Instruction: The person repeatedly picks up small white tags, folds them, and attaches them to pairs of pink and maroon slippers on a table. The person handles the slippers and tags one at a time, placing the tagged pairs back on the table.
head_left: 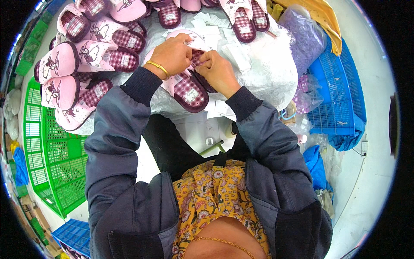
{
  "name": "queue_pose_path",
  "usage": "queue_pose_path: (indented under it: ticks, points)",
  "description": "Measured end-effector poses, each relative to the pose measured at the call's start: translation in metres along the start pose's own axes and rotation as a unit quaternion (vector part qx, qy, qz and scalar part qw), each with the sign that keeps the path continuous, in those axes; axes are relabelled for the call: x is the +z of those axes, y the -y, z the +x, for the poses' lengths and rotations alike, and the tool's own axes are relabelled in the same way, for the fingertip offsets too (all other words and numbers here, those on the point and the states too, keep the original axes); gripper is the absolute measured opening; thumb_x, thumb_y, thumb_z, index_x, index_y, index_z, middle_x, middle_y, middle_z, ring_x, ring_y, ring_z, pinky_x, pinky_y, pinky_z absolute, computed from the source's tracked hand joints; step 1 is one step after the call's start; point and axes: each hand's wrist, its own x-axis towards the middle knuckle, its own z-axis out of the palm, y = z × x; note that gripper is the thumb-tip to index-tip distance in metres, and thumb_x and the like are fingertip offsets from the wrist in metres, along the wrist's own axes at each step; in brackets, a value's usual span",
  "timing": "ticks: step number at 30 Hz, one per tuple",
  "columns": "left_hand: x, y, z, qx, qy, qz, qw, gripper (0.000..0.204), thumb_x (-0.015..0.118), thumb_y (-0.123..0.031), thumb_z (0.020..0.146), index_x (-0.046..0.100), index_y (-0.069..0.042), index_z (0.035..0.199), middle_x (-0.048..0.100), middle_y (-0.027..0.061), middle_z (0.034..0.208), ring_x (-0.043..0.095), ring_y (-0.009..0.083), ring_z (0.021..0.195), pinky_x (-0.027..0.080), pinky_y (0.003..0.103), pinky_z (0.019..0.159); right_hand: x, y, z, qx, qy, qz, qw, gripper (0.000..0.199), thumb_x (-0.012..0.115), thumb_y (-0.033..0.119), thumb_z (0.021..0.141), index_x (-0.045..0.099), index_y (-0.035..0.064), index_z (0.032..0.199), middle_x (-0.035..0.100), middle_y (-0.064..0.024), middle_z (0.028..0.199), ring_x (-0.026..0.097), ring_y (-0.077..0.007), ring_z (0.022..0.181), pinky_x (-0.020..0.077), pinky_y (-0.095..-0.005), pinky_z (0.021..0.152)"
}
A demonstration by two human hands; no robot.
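A pair of pink slippers with dark red checked insoles [187, 100] lies in front of me on the plastic-covered table, heels toward me. My left hand [171, 55], with a gold bangle at the wrist, is closed at the opening of a slipper's upper, fingers curled over its edge. Close beside it my right hand [217, 72] is closed in a pinch over the insole of the slipper. What sits between its fingertips is hidden. Loose white paper tags [236, 55] are scattered beyond and to the right of my hands.
Several more pink slippers [123, 59] are piled along the left and far sides of the table. Left of it stands a green plastic crate [56, 162]. Blue crates [330, 93], a purple plastic-wrapped bundle [303, 36] and yellow cloth [319, 15] are at the right.
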Motion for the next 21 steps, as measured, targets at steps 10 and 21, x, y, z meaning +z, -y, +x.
queue_pose_path:
  ticks: [10,21]
  points:
    - [0.006,0.006,-0.005,-0.017,0.009,-0.043,0.999,0.017,0.061,-0.011,0.074,0.075,-0.01,0.085,0.056,0.0096,0.132,0.059,0.0275,0.112,0.049,0.036,0.09,0.0,-0.003,0.006,-0.024,-0.005,-0.064,0.998,0.026,0.073,0.016,0.075,0.061,0.003,0.094,0.069,-0.0155,0.079,0.067,-0.0345,0.078,0.0511,-0.0432,0.07]
    - [0.009,0.007,-0.002,-0.001,0.012,-0.029,0.999,0.014,0.063,-0.014,0.076,0.073,-0.011,0.084,0.057,0.0067,0.128,0.062,0.0264,0.104,0.051,0.036,0.084,0.006,0.01,0.005,0.012,-0.018,-0.078,0.997,0.028,0.076,0.024,0.077,0.062,0.0056,0.093,0.071,-0.0111,0.083,0.068,-0.0304,0.081,0.0519,-0.0416,0.07]
